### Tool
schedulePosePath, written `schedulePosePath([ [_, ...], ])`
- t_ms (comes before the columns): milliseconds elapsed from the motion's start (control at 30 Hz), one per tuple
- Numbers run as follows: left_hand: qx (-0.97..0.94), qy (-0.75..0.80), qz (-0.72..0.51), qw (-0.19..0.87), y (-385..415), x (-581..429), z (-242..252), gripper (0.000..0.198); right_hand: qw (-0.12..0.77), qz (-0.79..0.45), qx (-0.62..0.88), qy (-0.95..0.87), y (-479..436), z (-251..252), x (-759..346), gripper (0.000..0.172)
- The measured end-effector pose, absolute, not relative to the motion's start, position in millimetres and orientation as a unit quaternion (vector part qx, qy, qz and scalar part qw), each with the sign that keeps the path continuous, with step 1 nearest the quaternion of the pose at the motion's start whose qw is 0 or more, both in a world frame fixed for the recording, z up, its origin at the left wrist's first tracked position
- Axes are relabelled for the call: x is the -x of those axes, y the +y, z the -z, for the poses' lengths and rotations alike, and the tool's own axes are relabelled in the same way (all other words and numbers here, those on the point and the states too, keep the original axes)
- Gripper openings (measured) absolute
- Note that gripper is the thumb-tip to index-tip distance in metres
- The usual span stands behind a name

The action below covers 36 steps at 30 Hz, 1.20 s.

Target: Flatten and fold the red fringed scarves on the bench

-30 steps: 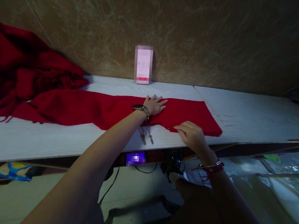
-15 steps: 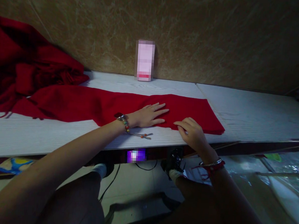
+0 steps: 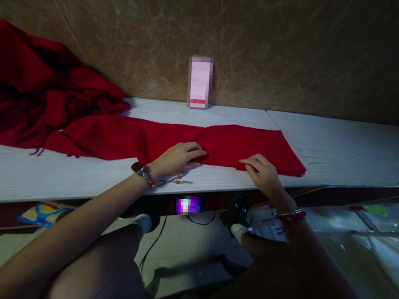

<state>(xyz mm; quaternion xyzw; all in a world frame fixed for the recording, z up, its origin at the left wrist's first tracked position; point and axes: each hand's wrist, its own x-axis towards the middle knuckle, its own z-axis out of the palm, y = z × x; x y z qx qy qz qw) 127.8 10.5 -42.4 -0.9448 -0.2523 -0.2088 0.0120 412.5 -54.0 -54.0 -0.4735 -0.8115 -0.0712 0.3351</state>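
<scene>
A long red cloth lies in a flattened, folded strip along the white bench top, its squared end at the right. Over its near edge, my left hand rests with fingers extended and the thumb apart from them, holding nothing. Farther right, my right hand has its thumb and fingertips drawn together at the cloth's near edge, where a step in the layers shows. At the left the strip runs into a bunched heap of red cloth, with a few thin strands hanging out.
The narrow white bench top meets a brown marbled wall. A blurred pink phone-like thing leans on the wall. Below the front edge are a glowing purple screen, a dark cable, and clear plastic wrapping at the right.
My left hand has slid left and toward me, its spread fingers drawing closer together. My right hand stays at the cloth's near edge. The whole view has shifted slightly.
</scene>
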Motion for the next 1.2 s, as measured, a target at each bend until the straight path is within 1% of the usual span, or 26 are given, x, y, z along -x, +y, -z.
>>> schedulePosePath([
  [100, 0.944, -0.262, 0.199, 0.005, 12, -125, 42, 0.035, 0.317, 0.047, 0.484, -0.814, -50, 52, -422, 0.023],
  [267, 0.954, -0.261, 0.143, -0.023, 15, -125, 42, 0.042, 0.299, 0.036, 0.513, -0.804, -41, 47, -440, 0.021],
  [400, 0.959, -0.256, 0.119, -0.029, 17, -124, 43, 0.04, 0.292, 0.044, 0.522, -0.8, -37, 45, -446, 0.021],
  [500, 0.96, -0.247, 0.132, -0.012, 16, -125, 43, 0.039, 0.281, 0.056, 0.528, -0.799, -37, 43, -443, 0.021],
  [633, 0.956, -0.241, 0.165, 0.036, 12, -127, 40, 0.035, 0.277, 0.084, 0.534, -0.795, -44, 36, -430, 0.02],
  [733, 0.95, -0.244, 0.178, 0.075, 9, -128, 38, 0.033, 0.273, 0.096, 0.52, -0.803, -51, 32, -412, 0.02],
  [833, 0.948, -0.24, 0.18, 0.103, 9, -128, 38, 0.033, 0.251, 0.095, 0.501, -0.823, -55, 31, -391, 0.022],
  [1067, 0.947, -0.235, 0.188, 0.112, 11, -124, 38, 0.032, 0.186, 0.133, 0.518, -0.824, -45, 38, -357, 0.025],
  [1200, 0.946, -0.241, 0.185, 0.117, 9, -125, 36, 0.03, 0.156, 0.129, 0.531, -0.823, -38, 38, -349, 0.025],
])
